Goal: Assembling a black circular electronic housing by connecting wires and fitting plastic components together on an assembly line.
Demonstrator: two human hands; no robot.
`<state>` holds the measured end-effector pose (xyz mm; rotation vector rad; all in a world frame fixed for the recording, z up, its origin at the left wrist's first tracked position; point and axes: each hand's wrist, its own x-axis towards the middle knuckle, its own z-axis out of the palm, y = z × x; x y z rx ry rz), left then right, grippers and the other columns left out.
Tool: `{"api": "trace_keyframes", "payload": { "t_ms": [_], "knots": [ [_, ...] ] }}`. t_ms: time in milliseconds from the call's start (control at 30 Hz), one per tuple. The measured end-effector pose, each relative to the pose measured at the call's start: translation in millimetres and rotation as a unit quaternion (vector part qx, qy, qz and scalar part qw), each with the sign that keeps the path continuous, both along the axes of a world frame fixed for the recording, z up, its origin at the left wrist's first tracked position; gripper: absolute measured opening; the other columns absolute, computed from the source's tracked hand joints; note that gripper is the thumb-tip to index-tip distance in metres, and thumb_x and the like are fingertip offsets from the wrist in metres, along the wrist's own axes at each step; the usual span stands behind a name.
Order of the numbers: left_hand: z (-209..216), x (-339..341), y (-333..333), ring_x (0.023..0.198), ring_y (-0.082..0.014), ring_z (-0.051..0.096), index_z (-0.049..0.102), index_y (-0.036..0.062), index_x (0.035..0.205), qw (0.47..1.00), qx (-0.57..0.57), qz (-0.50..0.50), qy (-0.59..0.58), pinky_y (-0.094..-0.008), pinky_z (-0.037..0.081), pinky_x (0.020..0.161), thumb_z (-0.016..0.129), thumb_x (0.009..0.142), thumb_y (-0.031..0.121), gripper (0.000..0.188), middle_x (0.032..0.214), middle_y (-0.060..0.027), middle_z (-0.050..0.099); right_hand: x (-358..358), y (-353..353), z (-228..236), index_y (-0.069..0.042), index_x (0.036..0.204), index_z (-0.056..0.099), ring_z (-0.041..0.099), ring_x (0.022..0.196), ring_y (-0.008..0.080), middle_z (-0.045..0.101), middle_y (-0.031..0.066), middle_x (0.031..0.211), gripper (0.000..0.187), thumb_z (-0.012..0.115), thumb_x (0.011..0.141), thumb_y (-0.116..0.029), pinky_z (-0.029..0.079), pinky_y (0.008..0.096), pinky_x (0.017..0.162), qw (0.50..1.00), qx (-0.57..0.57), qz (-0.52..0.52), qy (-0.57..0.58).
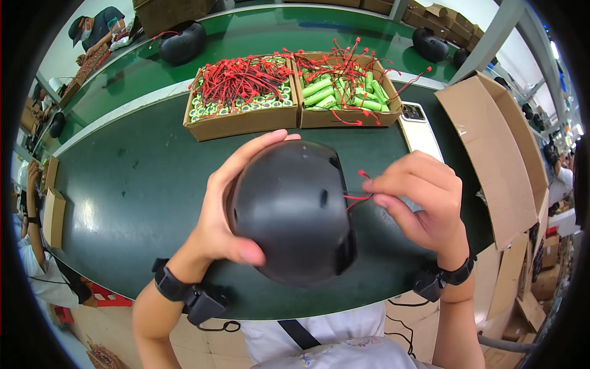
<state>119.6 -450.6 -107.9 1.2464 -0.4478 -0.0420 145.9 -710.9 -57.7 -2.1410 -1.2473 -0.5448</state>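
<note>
A black, rounded plastic housing [286, 209] is held up above the dark green tabletop in front of me. Around its left side curls my left hand [227, 206], the thumb at the near side and the fingers over the far side. Thin red and black wires [356, 198] come out of the housing's right side. My right hand [424, 200] pinches these wires between thumb and fingertips, and a small red connector [362, 174] sticks up past the fingers. What lies inside the housing is hidden from this view.
Beyond the housing stand two cardboard boxes of green battery packs with red-tipped wires, the left box [239, 123] and the right box [347, 119]. A phone [421, 132] lies beside them. Open cardboard [491, 160] rises at the right. More black housings [182, 44] sit on the green conveyor.
</note>
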Motion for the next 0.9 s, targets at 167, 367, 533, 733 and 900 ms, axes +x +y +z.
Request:
{"api": "trace_keyframes", "payload": {
  "t_ms": [167,367,533,733,900],
  "knots": [
    [-0.9,-1.4,-0.8,0.119,-0.022,0.054,0.033,-0.0055,0.142,0.992,-0.037,-0.005,0.123,-0.0347,0.042,0.102,0.082,0.047,0.07,0.131,0.131,-0.0157,0.052,-0.1,4.3,-2.2,-0.003,0.087,0.071,0.062,0.066,0.0205,0.065,0.0075,0.077,0.017,0.073,0.071,0.001,0.046,0.0274,0.056,0.996,0.08,0.006,0.042],
    [1.1,-6.7,-6.7,0.117,-0.0203,0.054,0.03,-0.0071,0.142,0.981,-0.046,-0.035,0.184,-0.0345,0.043,0.101,0.071,0.041,0.086,0.144,0.128,-0.0142,0.053,-0.2,-4.9,-4.8,0.001,0.088,0.068,0.056,0.062,0.0138,0.064,0.0095,0.078,0.011,0.07,0.083,-0.008,0.038,0.0236,0.051,0.973,0.198,0.05,0.108],
    [-5.8,-4.1,-1.8,0.133,-0.0369,0.04,0.013,-0.0025,0.148,0.977,-0.06,-0.149,0.141,-0.0551,0.035,0.108,0.072,0.058,0.077,0.133,0.147,-0.03,0.029,-7.5,-3.3,-11.7,0.001,0.098,0.062,0.051,0.057,0.0116,0.058,0.009,0.078,0.018,0.061,0.092,-0.015,0.041,0.0253,0.059,0.85,0.373,0.111,0.355],
    [-44.8,-21.6,26.2,0.136,-0.0371,0.035,0.024,0.0072,0.149,0.857,-0.422,-0.226,0.189,-0.057,0.027,0.112,0.056,0.065,0.085,0.119,0.151,-0.02,0.029,4.8,-5.5,-3.7,0.003,0.124,0.047,0.055,0.087,0.017,0.057,0.0141,0.11,0.066,0.053,0.088,-0.053,0.043,0.0304,0.082,0.862,0.335,0.013,0.38],
    [-38.4,-19.5,23.2,0.136,-0.0351,0.035,0.027,0.0093,0.148,0.935,-0.304,-0.151,0.099,-0.0537,0.027,0.112,0.055,0.065,0.083,0.115,0.152,-0.0162,0.03,-8.6,8.2,-23.2,-0.003,0.146,0.022,0.048,0.119,0.0207,0.041,0.0119,0.137,0.114,0.092,0.057,-0.011,0.039,0.0364,0.1,0.797,0.231,0.107,0.547]
  ]
}}
